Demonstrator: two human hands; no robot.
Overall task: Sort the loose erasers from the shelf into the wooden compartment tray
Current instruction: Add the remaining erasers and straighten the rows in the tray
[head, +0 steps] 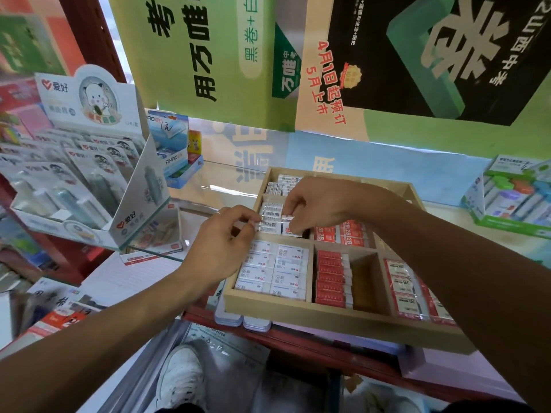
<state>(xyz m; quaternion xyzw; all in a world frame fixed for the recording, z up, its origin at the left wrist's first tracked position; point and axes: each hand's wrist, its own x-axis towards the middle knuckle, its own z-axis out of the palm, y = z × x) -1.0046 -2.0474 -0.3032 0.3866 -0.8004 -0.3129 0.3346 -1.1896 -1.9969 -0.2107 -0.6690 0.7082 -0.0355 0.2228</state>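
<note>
A wooden compartment tray (298, 307) sits on the shelf, its sections filled with wrapped erasers. White erasers with barcodes (271, 214) fill a middle-left section. My left hand (223, 248) pinches one of these small erasers at the section's left edge. My right hand (316, 204) reaches over the tray and pinches another white eraser at the same section's right side. White-labelled erasers (274, 271) lie in the near-left section, red ones (331, 278) in the middle, and red-and-white packs (411, 290) on the right.
A white display box of correction tapes (74, 180) stands at the left. A blue eraser box (176, 150) is behind it. A green box of stationery (515, 195) stands at the right. Green and black posters (328, 55) hang above. A white shoe (182, 377) shows below.
</note>
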